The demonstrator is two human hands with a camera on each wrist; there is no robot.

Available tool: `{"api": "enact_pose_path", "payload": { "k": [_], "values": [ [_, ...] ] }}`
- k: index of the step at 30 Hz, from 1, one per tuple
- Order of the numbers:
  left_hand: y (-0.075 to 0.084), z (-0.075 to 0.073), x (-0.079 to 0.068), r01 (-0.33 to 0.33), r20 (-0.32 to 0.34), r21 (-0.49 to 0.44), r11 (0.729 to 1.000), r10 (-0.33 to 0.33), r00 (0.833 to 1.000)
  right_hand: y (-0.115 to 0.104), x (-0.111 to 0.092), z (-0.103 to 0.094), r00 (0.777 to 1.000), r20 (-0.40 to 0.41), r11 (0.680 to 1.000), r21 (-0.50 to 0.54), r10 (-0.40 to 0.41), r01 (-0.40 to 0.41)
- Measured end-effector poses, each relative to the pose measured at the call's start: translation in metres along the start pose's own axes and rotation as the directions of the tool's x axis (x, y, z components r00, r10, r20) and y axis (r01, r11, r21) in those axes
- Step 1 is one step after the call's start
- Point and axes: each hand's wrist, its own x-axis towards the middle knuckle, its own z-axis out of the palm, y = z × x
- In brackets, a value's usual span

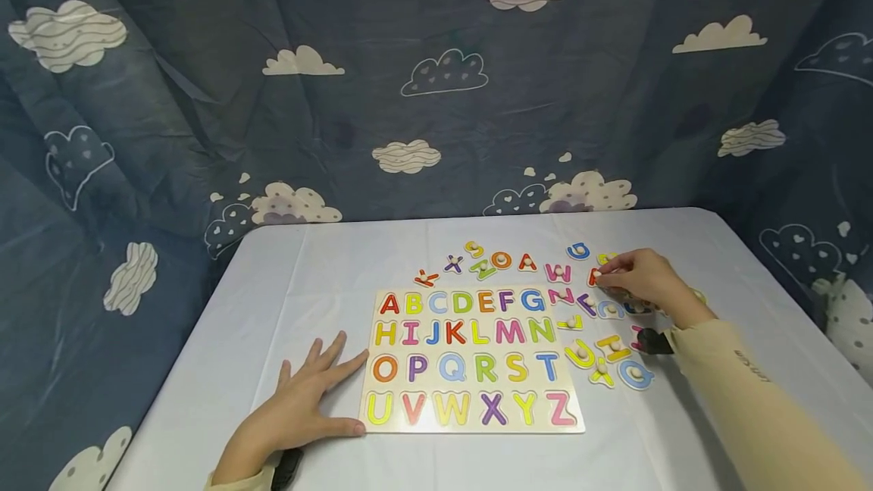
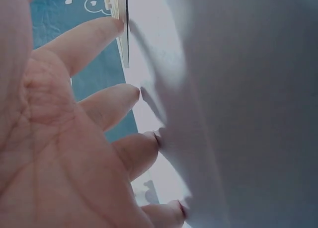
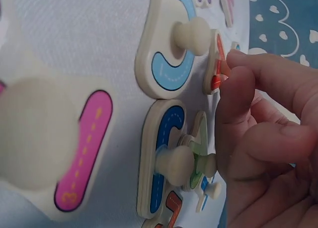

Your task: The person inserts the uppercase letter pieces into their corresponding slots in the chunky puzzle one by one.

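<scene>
Left hand (image 1: pixel 296 404) spread wide, holding nothing; index fingertip and thumb touch the left edge of the alphabet board (image 1: pixel 433 368). Right hand (image 1: pixel 644 279), fingers bent, pinches a red letter piece (image 1: pixel 592 277) beyond the board's upper right corner; grip on its knob hidden. Loose knobbed letters (image 1: pixel 501 260) lie along the board's far and right sides on the white tabletop (image 1: pixel 300 279).
</scene>
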Motion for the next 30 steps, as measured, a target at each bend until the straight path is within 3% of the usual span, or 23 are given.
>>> {"api": "enact_pose_path", "payload": {
  "k": [9, 18, 30],
  "values": [
    [-0.002, -0.003, 0.000, -0.008, 0.019, -0.036, 0.999, 0.009, 1.000, -0.008, 0.000, 0.007, 0.998, -0.058, 1.000, -0.025, 0.015, -0.016],
    [-0.002, -0.001, -0.002, 0.010, 0.020, -0.046, 0.999, -0.009, 1.000, -0.010, -0.001, 0.011, 0.998, -0.061, 0.999, -0.032, 0.025, -0.027],
    [0.002, -0.002, 0.000, -0.001, -0.032, 0.023, 1.000, 0.002, 0.999, -0.012, -0.005, 0.006, 0.997, -0.070, 0.999, -0.008, 0.039, -0.040]
  ]
}}
